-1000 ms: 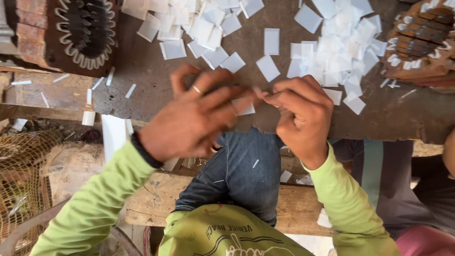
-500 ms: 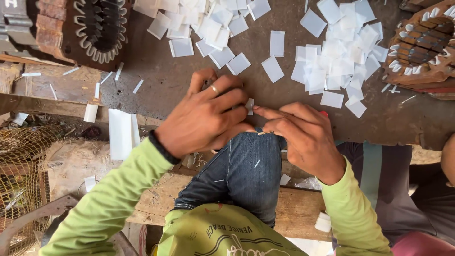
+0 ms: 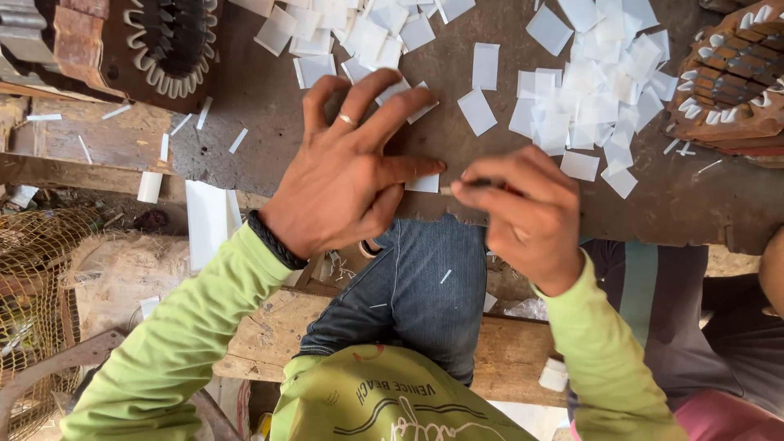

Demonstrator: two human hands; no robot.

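Seen from above, two hands work at the near edge of a dark, worn table (image 3: 269, 155). The left hand (image 3: 351, 184) lies spread flat, fingers splayed, pressing on a small white paper slip (image 3: 425, 183) right at the table's rim. The right hand (image 3: 527, 216) is curled, fingertips pinched together just beside that slip; whether they grip anything cannot be told. The slip is a plain white rectangle, mostly covered. Bare table lies between the hands and a loose pile of similar white slips (image 3: 588, 98) farther back. A round motor stator (image 3: 167, 41) with white slips lining its slots sits at the far left, another stator (image 3: 731, 77) at the far right.
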